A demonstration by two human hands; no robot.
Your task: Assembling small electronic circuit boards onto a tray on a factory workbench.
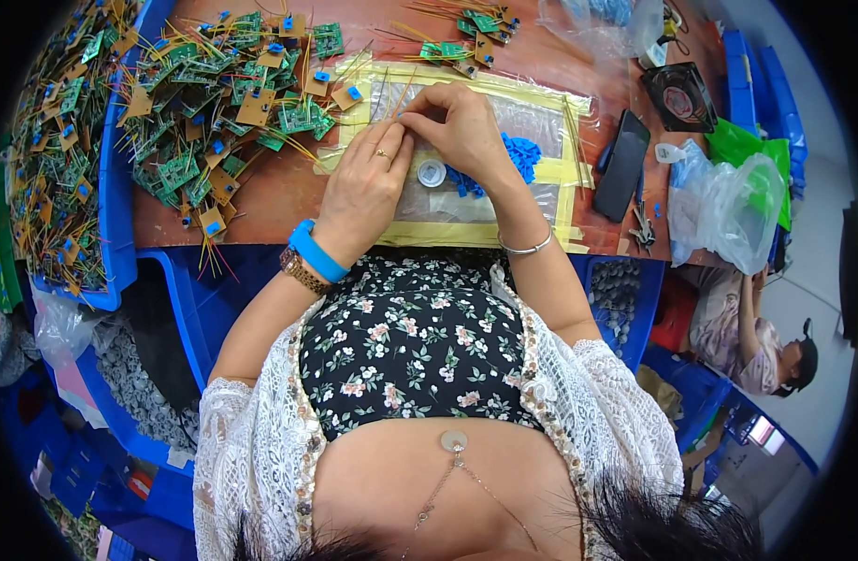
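Both of my hands meet over a work mat [415, 234] edged with yellow tape. My left hand [365, 182], wearing a ring, has its fingers pressed together. My right hand [461, 129] pinches thumb against forefinger right beside the left fingertips. Whatever they pinch is hidden; thin wires show just beyond the fingertips. Beneath my right wrist lies a heap of small blue pieces [520, 154]. A small round white dish [431, 173] sits between my hands. To the left, green circuit boards [181, 171] with brown boards [256, 107] and coloured wires are heaped on the table.
A blue bin [118, 201] of more boards borders the left. On the right lie a black phone [623, 166], keys [643, 227], a black fan [679, 96] and plastic bags [742, 210]. More boards [461, 47] lie at the far side. Another person [751, 341] sits at the right.
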